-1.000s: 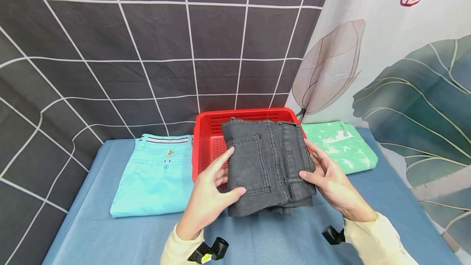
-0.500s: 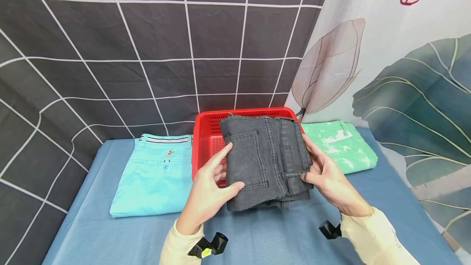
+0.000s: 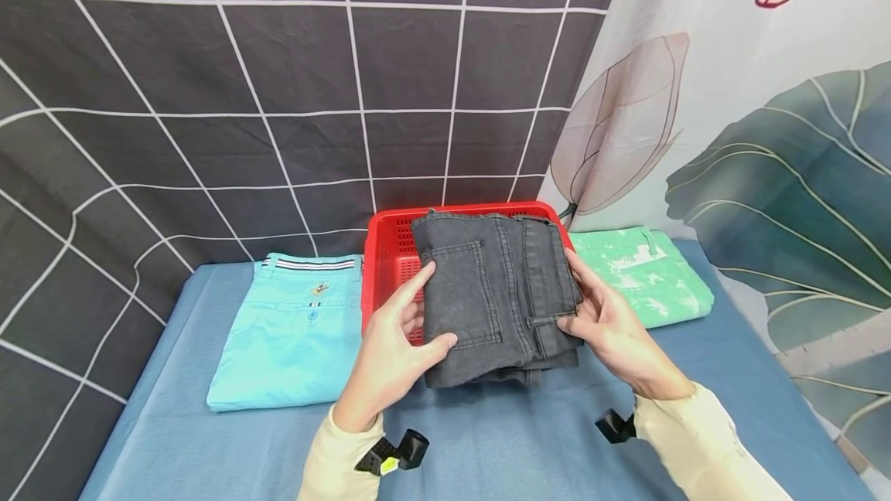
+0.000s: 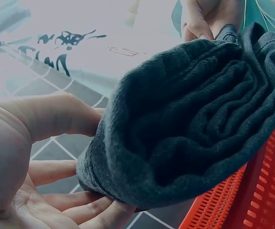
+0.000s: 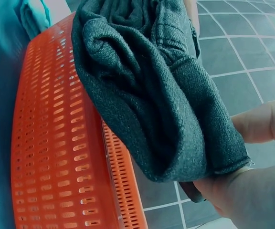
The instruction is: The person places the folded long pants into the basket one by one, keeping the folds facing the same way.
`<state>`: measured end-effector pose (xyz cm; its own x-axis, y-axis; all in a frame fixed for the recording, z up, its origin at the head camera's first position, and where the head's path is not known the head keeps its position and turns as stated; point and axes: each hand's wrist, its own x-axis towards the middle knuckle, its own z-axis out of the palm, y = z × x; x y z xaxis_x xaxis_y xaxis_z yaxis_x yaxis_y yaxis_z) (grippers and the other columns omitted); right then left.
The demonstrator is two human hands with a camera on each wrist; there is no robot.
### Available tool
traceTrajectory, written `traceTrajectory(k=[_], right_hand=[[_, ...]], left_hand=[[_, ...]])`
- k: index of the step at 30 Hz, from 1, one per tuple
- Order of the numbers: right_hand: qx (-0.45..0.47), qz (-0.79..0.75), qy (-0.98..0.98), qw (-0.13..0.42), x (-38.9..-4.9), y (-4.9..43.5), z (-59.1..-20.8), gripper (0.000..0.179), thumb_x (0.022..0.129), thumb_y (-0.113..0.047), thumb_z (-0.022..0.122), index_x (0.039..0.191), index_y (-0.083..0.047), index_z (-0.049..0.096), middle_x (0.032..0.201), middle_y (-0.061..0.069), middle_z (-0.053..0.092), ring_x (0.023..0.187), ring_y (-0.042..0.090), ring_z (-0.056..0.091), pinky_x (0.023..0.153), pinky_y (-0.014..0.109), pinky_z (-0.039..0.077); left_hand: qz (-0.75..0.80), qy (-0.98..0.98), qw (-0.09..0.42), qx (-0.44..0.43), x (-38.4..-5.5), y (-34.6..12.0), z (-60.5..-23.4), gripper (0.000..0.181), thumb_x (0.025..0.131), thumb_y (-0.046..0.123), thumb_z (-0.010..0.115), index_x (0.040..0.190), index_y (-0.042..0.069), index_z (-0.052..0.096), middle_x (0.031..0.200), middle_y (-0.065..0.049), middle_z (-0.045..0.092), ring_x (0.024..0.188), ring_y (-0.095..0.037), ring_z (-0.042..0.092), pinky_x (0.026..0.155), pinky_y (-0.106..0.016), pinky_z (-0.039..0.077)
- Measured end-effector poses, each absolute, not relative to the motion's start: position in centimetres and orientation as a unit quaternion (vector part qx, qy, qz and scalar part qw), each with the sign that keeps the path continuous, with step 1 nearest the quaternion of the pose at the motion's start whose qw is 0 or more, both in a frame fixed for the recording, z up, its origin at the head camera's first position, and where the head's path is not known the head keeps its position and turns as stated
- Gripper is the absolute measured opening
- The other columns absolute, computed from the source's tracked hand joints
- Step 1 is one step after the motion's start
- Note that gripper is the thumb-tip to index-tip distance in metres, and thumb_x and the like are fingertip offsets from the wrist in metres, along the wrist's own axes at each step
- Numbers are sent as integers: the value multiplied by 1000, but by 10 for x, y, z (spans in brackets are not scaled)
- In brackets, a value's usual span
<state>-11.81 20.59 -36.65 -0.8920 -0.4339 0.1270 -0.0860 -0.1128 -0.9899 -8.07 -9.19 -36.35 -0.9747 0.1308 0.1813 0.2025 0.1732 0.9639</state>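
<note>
Behind the blue-covered table, dark grid-patterned cloth hangs, with pale leaf-printed cloth to the right. Between my left grip and my right grip I pinch folded dark jeans by their sides, above the near part of a red basket. Turquoise folded trousers, bearing a small emblem, lie left of it; a folded green garment lies to its right. My left-wrist view shows dark letter-like marks I cannot read.

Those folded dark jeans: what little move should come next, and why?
Probably easing the dark jeans down into the red basket: the left hand and right hand hold opposite sides, and the head view shows the jeans overlapping the basket.
</note>
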Motion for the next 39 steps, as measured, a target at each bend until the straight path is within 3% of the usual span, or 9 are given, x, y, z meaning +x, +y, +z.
traceTrajectory(k=[12, 20, 29, 39], right_hand=[[-201, -738, 635, 109, -124, 200, -367, 95, 86, 27, 43, 162, -10, 0, 162, 18, 11, 129, 8, 50, 92, 21, 51], [-190, -714, 667, 89, -127, 194, -364, 91, 89, 23, 47, 163, -11, 6, 168, 11, 0, 114, 8, 51, 82, 18, 51], [-177, -716, 670, 86, -131, 189, -366, 90, 89, 23, 47, 163, -11, 8, 168, 7, 2, 113, 11, 52, 82, 19, 52], [-166, -716, 673, 81, -136, 182, -369, 89, 90, 22, 46, 163, -10, 6, 168, 9, 4, 124, 9, 51, 89, 20, 51]], left_hand=[[-643, -757, 37, -110, -89, -94, -362, 84, 80, 0, 80, 152, 24, 46, 122, -12, 68, 102, -22, 70, 88, -37, 57], [-654, -747, 44, -108, -93, -96, -361, 83, 80, -4, 78, 152, 22, 46, 123, -13, 68, 102, -24, 71, 88, -46, 57], [-664, -741, 41, -94, -97, -97, -363, 83, 81, -5, 77, 152, 22, 46, 124, -15, 67, 104, -25, 70, 87, -40, 58], [-660, -745, 46, -89, -103, -100, -366, 81, 81, -3, 77, 151, 23, 47, 125, -15, 67, 108, -26, 69, 91, -43, 56]])
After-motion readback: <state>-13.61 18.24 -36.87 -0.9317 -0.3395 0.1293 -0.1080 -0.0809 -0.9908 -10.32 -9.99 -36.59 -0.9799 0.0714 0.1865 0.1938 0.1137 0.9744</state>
